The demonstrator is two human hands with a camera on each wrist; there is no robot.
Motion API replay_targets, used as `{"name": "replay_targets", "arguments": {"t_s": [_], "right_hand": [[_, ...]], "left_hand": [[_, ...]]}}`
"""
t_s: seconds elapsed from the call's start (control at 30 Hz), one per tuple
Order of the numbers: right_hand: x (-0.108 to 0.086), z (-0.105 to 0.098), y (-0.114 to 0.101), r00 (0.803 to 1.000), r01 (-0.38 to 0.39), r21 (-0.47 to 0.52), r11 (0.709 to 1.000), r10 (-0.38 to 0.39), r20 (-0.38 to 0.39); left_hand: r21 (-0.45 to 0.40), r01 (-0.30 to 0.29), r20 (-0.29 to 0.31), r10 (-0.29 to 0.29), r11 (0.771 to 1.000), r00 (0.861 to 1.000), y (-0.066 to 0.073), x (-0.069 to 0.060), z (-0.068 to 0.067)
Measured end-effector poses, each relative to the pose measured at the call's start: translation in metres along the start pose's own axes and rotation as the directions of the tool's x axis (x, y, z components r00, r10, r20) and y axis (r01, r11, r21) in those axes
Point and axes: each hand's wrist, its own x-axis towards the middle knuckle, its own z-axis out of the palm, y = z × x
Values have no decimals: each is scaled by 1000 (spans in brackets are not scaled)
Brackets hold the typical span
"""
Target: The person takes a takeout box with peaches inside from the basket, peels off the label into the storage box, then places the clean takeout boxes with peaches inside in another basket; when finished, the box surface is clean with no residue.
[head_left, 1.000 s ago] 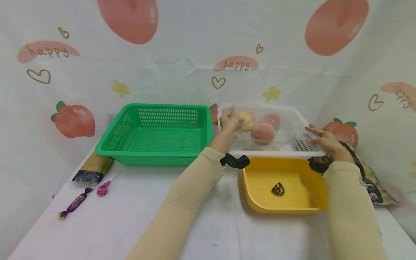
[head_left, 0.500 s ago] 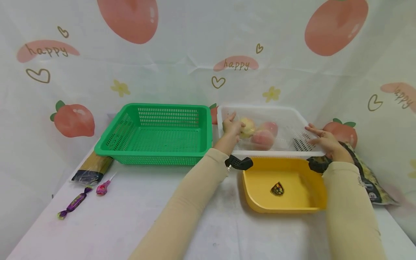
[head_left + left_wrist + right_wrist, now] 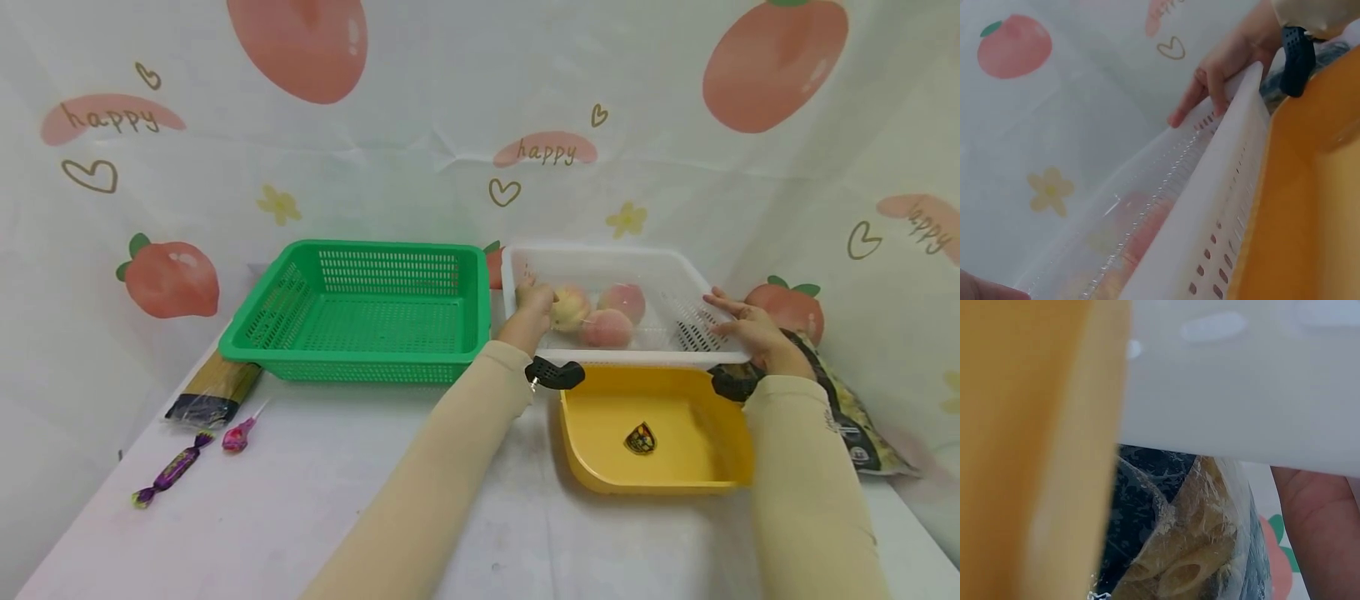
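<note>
My left hand [image 3: 532,307] is inside the left end of a white plastic basket [image 3: 637,357]. It pinches the edge of a clear plastic package [image 3: 1100,228] with several peaches [image 3: 607,327] in it. The package lies low in the basket, and whether it is a bag or a box I cannot tell. At the basket's right end my right hand [image 3: 759,333] holds the rim. Its fingers [image 3: 1215,84] reach over the rim in the left wrist view, and one finger shows under the rim in the right wrist view.
A green basket [image 3: 356,356] stands at left, a yellow bin [image 3: 682,458] before the white one. A pasta bag [image 3: 1191,550] lies at far right. At left lie a dark-and-tan packet [image 3: 213,390], a lollipop [image 3: 238,435] and a purple wrapped candy [image 3: 174,468].
My left hand has moved down and slightly right, and the package of peaches has sunk lower in the white basket. My right hand has stayed on the rim.
</note>
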Motion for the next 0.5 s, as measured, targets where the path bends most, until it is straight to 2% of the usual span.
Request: {"name": "replay_targets", "arguments": {"t_s": [0.07,0.17,0.3,0.4,0.5], "right_hand": [[1,1,0,1000,2,2,1000,-2,1],[3,0,-1,1000,9,-16,1000,-9,2],[3,-1,-3,1000,14,-89,996,-14,4],[-1,-4,-7,999,26,-202,979,-20,31],[-9,-8,-15,996,56,-324,944,-29,85]], "left_hand": [[-2,29,12,-29,1000,999,13,-21,-4],[24,0,55,-2,1000,999,13,-27,-7],[50,-5,153,-2,999,988,26,-46,-14],[107,-36,254,8,994,967,37,-62,-24],[145,-96,372,35,985,928,47,-82,-39]]}}
